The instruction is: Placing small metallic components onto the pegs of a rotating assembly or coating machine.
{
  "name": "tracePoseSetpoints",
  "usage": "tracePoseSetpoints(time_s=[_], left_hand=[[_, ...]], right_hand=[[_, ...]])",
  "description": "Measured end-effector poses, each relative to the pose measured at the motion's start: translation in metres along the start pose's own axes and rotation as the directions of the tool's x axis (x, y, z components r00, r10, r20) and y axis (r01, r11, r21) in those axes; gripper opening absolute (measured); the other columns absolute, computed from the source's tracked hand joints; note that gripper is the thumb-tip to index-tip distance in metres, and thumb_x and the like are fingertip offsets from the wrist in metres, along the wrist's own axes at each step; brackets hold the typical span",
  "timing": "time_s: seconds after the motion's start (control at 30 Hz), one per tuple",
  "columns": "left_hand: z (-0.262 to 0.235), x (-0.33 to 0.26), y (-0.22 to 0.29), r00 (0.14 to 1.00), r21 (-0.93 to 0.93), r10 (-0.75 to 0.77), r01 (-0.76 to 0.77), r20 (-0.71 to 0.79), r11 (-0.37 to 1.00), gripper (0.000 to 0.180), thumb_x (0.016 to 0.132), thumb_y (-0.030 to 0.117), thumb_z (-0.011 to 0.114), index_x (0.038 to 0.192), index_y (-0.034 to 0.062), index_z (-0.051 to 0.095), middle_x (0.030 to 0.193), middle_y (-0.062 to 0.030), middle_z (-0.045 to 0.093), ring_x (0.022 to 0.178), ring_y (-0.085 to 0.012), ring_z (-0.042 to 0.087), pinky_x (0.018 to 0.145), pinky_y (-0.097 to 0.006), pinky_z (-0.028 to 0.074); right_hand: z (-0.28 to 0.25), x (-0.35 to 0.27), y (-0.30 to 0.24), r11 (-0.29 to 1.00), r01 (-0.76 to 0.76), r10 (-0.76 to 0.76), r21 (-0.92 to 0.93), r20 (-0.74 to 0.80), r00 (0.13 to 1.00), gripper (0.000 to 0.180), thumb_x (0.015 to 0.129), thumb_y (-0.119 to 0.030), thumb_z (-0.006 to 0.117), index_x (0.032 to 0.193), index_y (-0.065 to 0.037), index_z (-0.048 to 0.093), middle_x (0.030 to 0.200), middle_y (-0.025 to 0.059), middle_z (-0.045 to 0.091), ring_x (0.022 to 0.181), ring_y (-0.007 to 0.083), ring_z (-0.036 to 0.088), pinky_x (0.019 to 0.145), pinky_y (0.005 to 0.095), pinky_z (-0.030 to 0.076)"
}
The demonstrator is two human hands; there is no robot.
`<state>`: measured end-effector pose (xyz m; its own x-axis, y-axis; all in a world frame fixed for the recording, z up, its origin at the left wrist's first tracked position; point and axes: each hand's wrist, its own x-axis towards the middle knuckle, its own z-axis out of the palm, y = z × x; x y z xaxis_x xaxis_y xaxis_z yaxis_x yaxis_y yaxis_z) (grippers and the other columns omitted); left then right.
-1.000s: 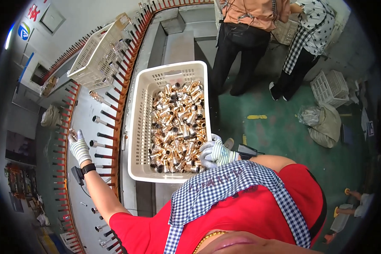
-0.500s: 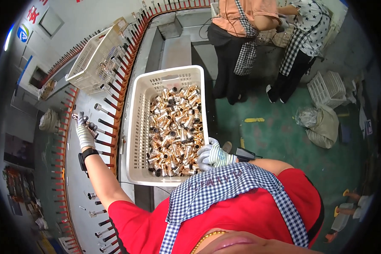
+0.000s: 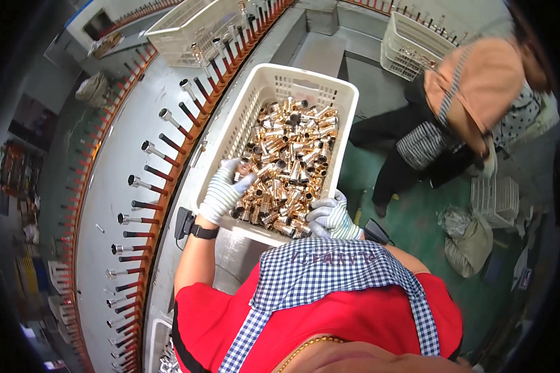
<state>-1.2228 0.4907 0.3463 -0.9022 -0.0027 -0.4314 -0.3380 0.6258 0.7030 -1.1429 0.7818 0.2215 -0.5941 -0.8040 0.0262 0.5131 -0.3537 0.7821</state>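
Note:
A white plastic crate full of small copper-coloured and silvery metal fittings stands in front of me. My left hand, in a striped glove, reaches over the crate's left wall. Its thumb and fingers are apart above the fittings, with one coppery piece lying in the gap; whether it touches that piece is unclear. My right hand, gloved too, curls over the near right rim of the crate.
Left of the crate curves a conveyor line with dark-tipped red rods, several capped with silvery fittings. Another white crate stands beyond it. At right, a person in an orange top bends near a sack on the green floor.
My left hand has come from the conveyor line, where it held metal pieces, to over the crate. The view has shifted, and the person in orange has bent over. My right hand stays at the rim.

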Motion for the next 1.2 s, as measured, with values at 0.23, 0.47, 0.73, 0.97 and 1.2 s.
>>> tracePoseSetpoints(time_s=[0.23,0.47,0.73,0.97,1.2], left_hand=[[-0.016,0.043,-0.011,0.944,0.012,0.157,-0.168,0.291,0.986,0.046,0.092,0.03,0.069,0.133,0.0113,0.059,0.133,-0.0132,0.06,0.122,-0.0238,0.057,0.102,-0.035,0.048],[-0.076,0.169,-0.039,0.811,0.209,0.31,-0.235,-0.497,0.949,0.037,0.101,0.025,0.056,0.135,0.0088,0.059,0.127,-0.014,0.066,0.119,-0.0239,0.061,0.103,-0.035,0.046],[-0.21,0.284,-0.149,0.555,0.008,0.044,-0.066,-0.831,0.998,0.056,0.103,0.046,0.046,0.148,0.0122,0.045,0.083,-0.0033,0.06,0.069,-0.0128,0.055,0.062,-0.03,0.048],[-0.176,0.269,-0.14,0.702,-0.557,-0.312,-0.145,-0.64,0.818,0.042,0.103,0.048,0.046,0.114,0.0081,0.055,0.065,-0.0029,0.051,0.052,-0.0158,0.051,0.05,-0.033,0.046],[-0.184,0.192,-0.137,0.609,0.286,0.023,0.338,-0.793,0.897,0.043,0.102,0.047,0.047,0.118,0.0098,0.063,0.085,-0.0167,0.071,0.075,-0.0318,0.07,0.071,-0.043,0.055]], right_hand=[[-0.004,0.018,-0.037,0.997,0.07,-0.072,-0.024,-0.101,0.992,0.036,0.089,-0.044,0.059,0.063,-0.02,0.057,0.071,-0.0099,0.057,0.079,0.0138,0.06,0.071,0.0329,0.05],[0.007,0.012,-0.079,-0.956,0.08,0.172,0.282,0.318,0.933,0.026,0.09,-0.035,0.064,0.068,-0.021,0.06,0.073,-0.0099,0.058,0.079,0.0145,0.061,0.067,0.0338,0.052],[-0.029,0.022,-0.098,-0.981,0.131,0.074,-0.141,0.35,0.934,0.018,0.085,-0.014,0.067,0.099,-0.025,0.065,0.091,-0.0084,0.061,0.087,0.0147,0.063,0.064,0.0344,0.053],[-0.029,0.02,-0.071,-0.999,0.033,0.022,-0.018,0.451,0.892,0.01,0.08,-0.017,0.071,0.089,-0.018,0.069,0.1,-0.0042,0.073,0.105,0.0116,0.067,0.11,0.039,0.035],[-0.045,0.019,-0.056,-0.999,0.041,0.035,-0.005,0.422,0.906,0.014,0.075,-0.019,0.071,0.087,-0.026,0.073,0.098,-0.0075,0.074,0.108,0.0119,0.065,0.114,0.0516,0.026]])
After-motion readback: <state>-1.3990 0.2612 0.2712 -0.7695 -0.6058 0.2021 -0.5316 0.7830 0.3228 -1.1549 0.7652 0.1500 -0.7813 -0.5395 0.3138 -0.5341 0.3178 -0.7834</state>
